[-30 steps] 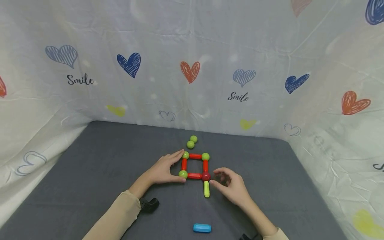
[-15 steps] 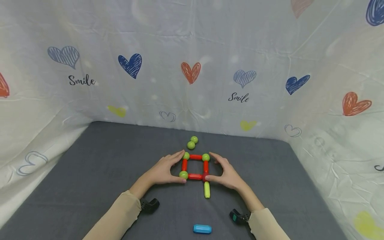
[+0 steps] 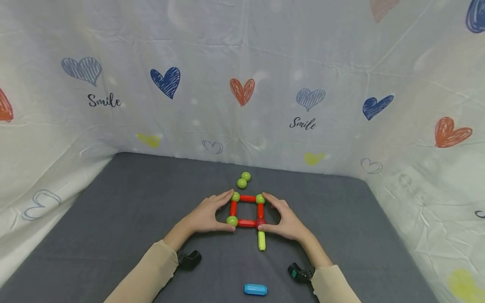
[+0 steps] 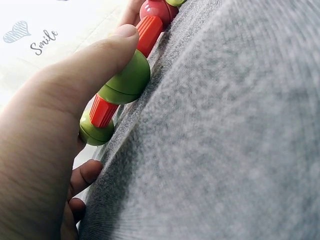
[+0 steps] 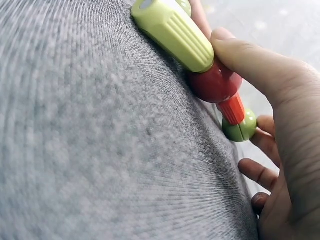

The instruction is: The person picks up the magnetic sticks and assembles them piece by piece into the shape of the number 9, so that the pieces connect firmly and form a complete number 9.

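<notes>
Square frame (image 3: pixel 248 198) lies flat on the grey cloth (image 3: pixel 170 181), a bit right of centre in my head view, directly between the two hands. Four red rods (image 3: pixel 247 223) make the sides. Corners: green balls at far left (image 3: pixel 235 197), far right (image 3: pixel 260 199) and near left (image 3: pixel 232 221); dark red ball (image 3: pixel 260 222) at near right. Yellow-green rod (image 3: pixel 262 241) meets the dark red ball and sticks out towards me, roughly in line with the frame's right side.

Left hand (image 3: pixel 206 215) grips the frame's left side: thumb at the near left corner ball, index fingertip at the far left one. Left wrist cam shows the thumb laid over the near green ball, tip reaching along the red rod.

Right hand (image 3: pixel 288 219) mirrors it, gripping the right side: thumb against the dark red ball, index finger at the far right green ball. Right wrist cam has the thumb tip next to where the yellow-green rod joins.

Past the frame: two loose green balls (image 3: pixel 241 183), touching each other. On my side: blue rod (image 3: pixel 255 289), lying crosswise, well apart from the frame. Black wristband (image 3: pixel 189 259) on each wrist, beige sleeves (image 3: pixel 151 269). White backdrop (image 3: pixel 208 42) behind, printed with hearts and "Smile".
</notes>
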Demonstrator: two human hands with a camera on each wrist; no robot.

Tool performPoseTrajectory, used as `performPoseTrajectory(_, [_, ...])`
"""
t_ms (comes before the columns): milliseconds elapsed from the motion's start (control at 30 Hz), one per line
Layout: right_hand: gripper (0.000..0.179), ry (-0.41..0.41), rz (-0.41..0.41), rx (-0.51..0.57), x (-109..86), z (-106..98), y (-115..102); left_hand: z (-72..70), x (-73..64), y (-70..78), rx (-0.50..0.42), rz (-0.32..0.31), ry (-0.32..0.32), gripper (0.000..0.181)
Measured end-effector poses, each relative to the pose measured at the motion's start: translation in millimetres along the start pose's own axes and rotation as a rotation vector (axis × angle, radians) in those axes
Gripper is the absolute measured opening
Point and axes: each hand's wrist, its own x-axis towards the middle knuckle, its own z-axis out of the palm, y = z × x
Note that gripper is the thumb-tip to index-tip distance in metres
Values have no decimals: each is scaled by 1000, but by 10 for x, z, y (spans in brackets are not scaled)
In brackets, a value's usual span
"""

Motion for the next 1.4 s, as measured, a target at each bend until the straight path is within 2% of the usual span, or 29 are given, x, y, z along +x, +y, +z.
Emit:
performPoseTrajectory(267, [100, -2, 11, -2, -15, 2, 4, 3, 0, -11, 1, 10, -3, 116])
performPoseTrajectory(600, [100, 0, 8, -6, -13, -8, 15, 14, 12, 17, -50, -7, -4, 116])
performPoseTrajectory(700, [100, -2, 2, -4, -8, -3, 14, 0, 13, 30, -82, -24, 9, 112])
performPoseTrajectory(867, [100, -7, -2, 1, 1, -1, 22, -55, 59, 66, -200, -111, 61, 97])
performPoseTrajectory(967, [100, -10, 5, 11, -3, -18, 17, -95, 155, 93, -290, -192, 125, 85])
performPoseTrajectory(1067, [100, -9, 1, 4, 0, -28, 32, -134, 296, 124, -361, -282, 217, 72])
performPoseTrajectory(1167, [100, -13, 4, 1, 3, -30, 37, -171, 459, 152, -413, -343, 307, 62])
performPoseTrajectory(1267, [100, -16, 8, 4, 3, -22, 36, -198, 622, 168, -425, -376, 365, 55])
performPoseTrajectory(1400, [100, -13, 8, 11, 0, -7, 24, -196, 786, 197, -382, -421, 395, 52])
